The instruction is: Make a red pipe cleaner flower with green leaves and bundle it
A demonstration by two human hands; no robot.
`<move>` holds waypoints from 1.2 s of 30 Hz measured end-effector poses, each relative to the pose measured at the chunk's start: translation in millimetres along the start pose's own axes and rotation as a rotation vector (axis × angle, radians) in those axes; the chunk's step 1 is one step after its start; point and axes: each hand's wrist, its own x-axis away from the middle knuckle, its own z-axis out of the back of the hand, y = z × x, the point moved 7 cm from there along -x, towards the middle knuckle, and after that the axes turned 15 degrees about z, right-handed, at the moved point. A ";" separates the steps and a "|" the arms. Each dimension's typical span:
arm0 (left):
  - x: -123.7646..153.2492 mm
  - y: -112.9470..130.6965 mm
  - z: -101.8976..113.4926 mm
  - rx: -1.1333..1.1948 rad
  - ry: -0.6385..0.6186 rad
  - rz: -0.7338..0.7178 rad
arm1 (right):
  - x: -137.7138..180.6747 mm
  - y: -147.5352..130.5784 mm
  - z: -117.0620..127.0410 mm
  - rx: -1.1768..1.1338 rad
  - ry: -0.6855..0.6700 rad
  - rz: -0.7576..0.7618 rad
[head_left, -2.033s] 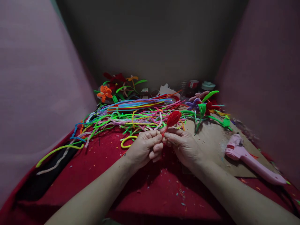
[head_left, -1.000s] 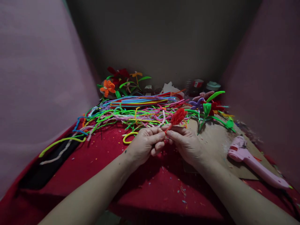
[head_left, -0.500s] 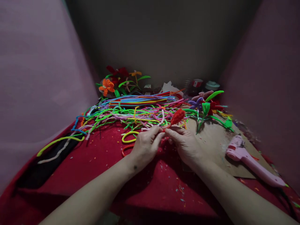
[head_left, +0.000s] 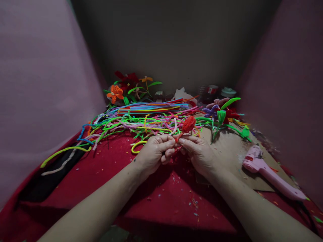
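While both hands meet over the red cloth point(head_left: 161, 198), they share one small thing: a red pipe cleaner point(head_left: 188, 123). Its upper end is wound into a dense oval knob that rises just above and to the right of the grip. The left hand point(head_left: 153, 151) is closed, thumb and forefinger pinching the thin straight end. The right hand point(head_left: 199, 153) is closed on the same stalk from the other side, fingertips almost touching those of the left.

Judging by its shape, the winding of the head looks done. The stalk below it is still bare and joined to nothing, so this piece seems about halfway to matching the made-up flowers nearby.

Just beyond the grip lies a loose pile of pipe cleaners point(head_left: 141, 122) in green, pink, yellow and blue, with a yellow loop point(head_left: 136, 146) lying apart from it, close to the left of the grip. Farther back on the left is an orange flower point(head_left: 114, 92). Beyond and to the right of the grip lies a purple flower point(head_left: 211, 110) with green leaves. A pink glue gun point(head_left: 270, 174) rests on a sheet of cardboard point(head_left: 232, 154), well to the right of the grip and untouched. Small scraps dot the cloth beneath the wrists.
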 end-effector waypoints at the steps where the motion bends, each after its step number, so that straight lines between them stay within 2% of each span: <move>1: -0.9 -1.5 -0.9 0.033 -0.042 0.019 | 0.1 0.7 -0.7 -0.016 -0.010 -0.007; 6: -2.9 -5.3 -5.7 0.134 -0.214 0.086 | 0.4 4.1 -5.8 -0.092 -0.065 -0.046; 11: -1.1 -5.6 -10.0 0.090 -0.233 0.104 | -0.8 4.8 -6.0 -0.120 -0.061 -0.037; 14: 2.2 0.4 -8.6 -0.093 -0.070 0.010 | -0.6 5.0 -1.4 -0.104 0.010 -0.038; 18: 16.6 21.2 -3.2 -0.610 0.385 -0.330 | 1.2 3.3 1.8 -0.068 0.105 -0.041; 19: 20.7 24.9 -4.7 -0.726 0.467 -0.413 | 1.5 2.0 1.2 -0.058 0.111 -0.029; 21: 24.7 27.2 -7.0 -0.853 0.539 -0.500 | 2.0 -0.6 -1.4 -0.041 0.090 -0.001; 23: 22.4 25.0 -4.3 -0.815 0.513 -0.457 | 2.5 -2.3 -4.4 -0.012 0.039 0.028; 27: 15.3 19.1 2.1 -0.470 0.355 -0.273 | 4.2 -0.3 -6.0 0.034 -0.041 0.038; 30: 13.0 15.5 1.4 -0.280 0.266 -0.182 | 4.8 1.4 -5.2 0.038 -0.056 0.032; 36: 7.9 5.8 -0.8 -0.054 0.107 -0.076 | 4.3 1.7 -6.3 -0.001 -0.066 0.007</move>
